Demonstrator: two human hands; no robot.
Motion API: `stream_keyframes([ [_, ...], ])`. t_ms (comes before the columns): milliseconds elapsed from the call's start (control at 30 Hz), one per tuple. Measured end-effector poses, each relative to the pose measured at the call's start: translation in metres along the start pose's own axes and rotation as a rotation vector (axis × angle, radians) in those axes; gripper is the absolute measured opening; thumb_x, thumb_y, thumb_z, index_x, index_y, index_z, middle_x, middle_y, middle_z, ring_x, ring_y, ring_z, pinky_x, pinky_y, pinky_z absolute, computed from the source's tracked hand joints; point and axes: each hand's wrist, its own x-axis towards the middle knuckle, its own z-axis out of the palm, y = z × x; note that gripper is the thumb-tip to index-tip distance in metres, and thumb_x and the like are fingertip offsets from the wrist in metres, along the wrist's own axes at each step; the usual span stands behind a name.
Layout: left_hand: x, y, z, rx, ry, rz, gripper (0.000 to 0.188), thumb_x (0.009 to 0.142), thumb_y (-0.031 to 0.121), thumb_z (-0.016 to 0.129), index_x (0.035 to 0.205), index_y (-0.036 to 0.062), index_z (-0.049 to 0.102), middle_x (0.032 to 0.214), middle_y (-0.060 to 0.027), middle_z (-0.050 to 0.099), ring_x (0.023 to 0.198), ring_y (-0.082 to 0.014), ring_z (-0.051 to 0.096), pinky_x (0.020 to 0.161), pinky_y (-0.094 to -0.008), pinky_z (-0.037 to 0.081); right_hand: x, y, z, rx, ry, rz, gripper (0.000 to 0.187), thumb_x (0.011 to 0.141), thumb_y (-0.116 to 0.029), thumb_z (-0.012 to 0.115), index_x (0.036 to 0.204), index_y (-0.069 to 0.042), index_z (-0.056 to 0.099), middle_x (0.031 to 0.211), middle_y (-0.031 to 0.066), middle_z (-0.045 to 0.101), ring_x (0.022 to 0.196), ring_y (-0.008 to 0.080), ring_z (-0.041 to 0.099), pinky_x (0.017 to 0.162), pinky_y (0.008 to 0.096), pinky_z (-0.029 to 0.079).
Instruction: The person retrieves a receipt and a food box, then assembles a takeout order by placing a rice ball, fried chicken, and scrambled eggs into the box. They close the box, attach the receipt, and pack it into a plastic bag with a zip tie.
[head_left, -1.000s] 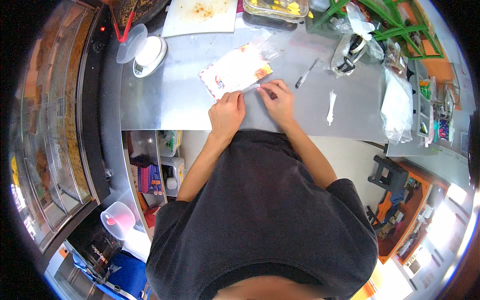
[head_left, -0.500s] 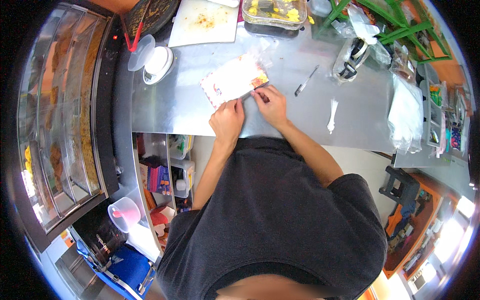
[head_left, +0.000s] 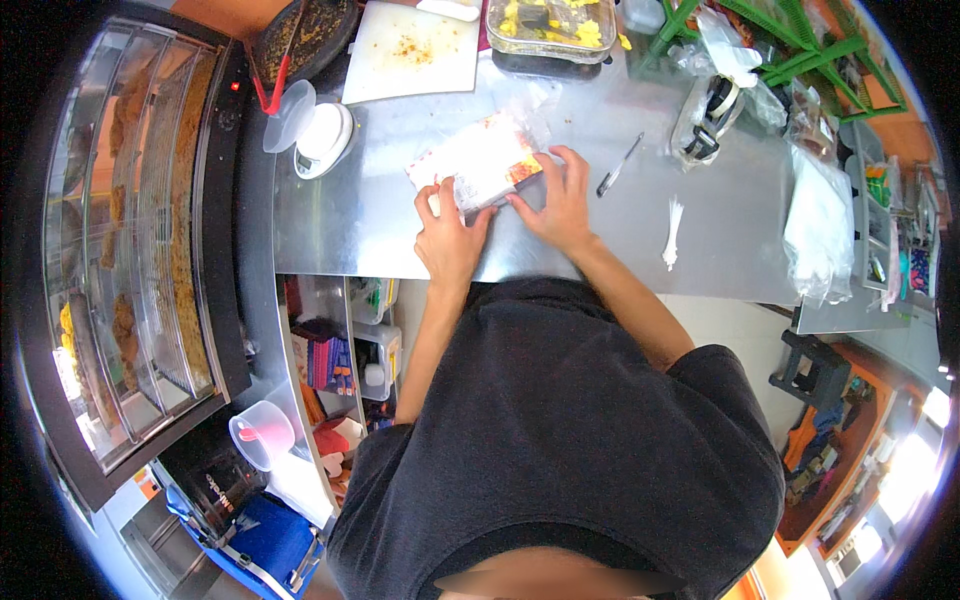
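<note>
A white packet with red and orange print (head_left: 490, 165) lies slantwise on the steel table, clear plastic film sticking out past its far right end. At its near left corner is my left hand (head_left: 450, 232), with the fingers bent over the top and the thumb by the near edge. My right hand (head_left: 563, 205) takes hold of the right corner between thumb and forefinger, its fingers well parted. The packet's near edge is partly hidden by my fingers. To the right of my right hand lies a pen (head_left: 620, 165).
Behind the packet are a cutting board (head_left: 415, 55) and a glass container with yellow pieces (head_left: 550, 45). A kitchen scale (head_left: 323, 135) stands left. White zip ties (head_left: 673, 235), a tape dispenser (head_left: 705, 120) and clear plastic bags (head_left: 818, 230) lie right. A glass display case (head_left: 140, 230) borders the left.
Both hands have gone from pinching the packet's near edge to spreading wider over its corners. My right hand has shifted right. The whole view has shifted slightly.
</note>
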Motion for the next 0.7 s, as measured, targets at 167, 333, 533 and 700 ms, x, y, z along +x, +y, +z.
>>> stream_keyframes([
  [167, 0.008, -0.005, 0.001, 0.057, -0.065, 0.010, 0.066, 0.075, 0.040, 0.087, 0.131, 0.0171, 0.061, 0.135, -0.0102, 0.055, 0.076, -0.0291, 0.074, 0.062, -0.0449, 0.059, 0.013, 0.012, 0.011, 0.082, -0.168, -0.041, 0.069, 0.074, -0.035, 0.087, 0.133, -0.011, 0.061, 0.139, 0.0183, 0.050, 0.120, 0.0367, 0.056, 0.099, 0.0452, 0.051],
  [333, 0.009, -0.016, -0.002, 0.003, -0.038, 0.094, 0.061, 0.077, 0.039, 0.085, 0.130, 0.0178, 0.063, 0.138, -0.0114, 0.055, 0.073, -0.0315, 0.073, 0.060, -0.0448, 0.059, 0.009, 0.013, 0.010, 0.144, -0.233, 0.060, 0.064, 0.076, -0.033, 0.087, 0.132, -0.014, 0.062, 0.139, 0.0167, 0.051, 0.123, 0.0376, 0.056, 0.103, 0.0450, 0.051],
  [533, 0.018, -0.018, -0.011, -0.122, -0.015, 0.110, 0.040, 0.085, 0.036, 0.079, 0.118, 0.0159, 0.072, 0.131, -0.0116, 0.059, 0.073, -0.0336, 0.072, 0.061, -0.0441, 0.059, 0.015, 0.005, 0.010, 0.325, -0.159, 0.180, 0.044, 0.084, -0.029, 0.082, 0.119, -0.008, 0.068, 0.131, 0.0186, 0.057, 0.121, 0.0384, 0.058, 0.102, 0.0422, 0.049],
  [700, 0.021, -0.033, -0.007, -0.261, -0.052, 0.074, 0.043, 0.087, 0.032, 0.078, 0.124, 0.0119, 0.070, 0.125, -0.0133, 0.061, 0.089, -0.0354, 0.071, 0.074, -0.0448, 0.059, 0.021, 0.003, 0.016, 0.451, -0.136, 0.309, 0.036, 0.088, -0.024, 0.080, 0.117, -0.005, 0.069, 0.126, 0.0156, 0.061, 0.113, 0.0279, 0.061, 0.095, 0.0354, 0.049],
])
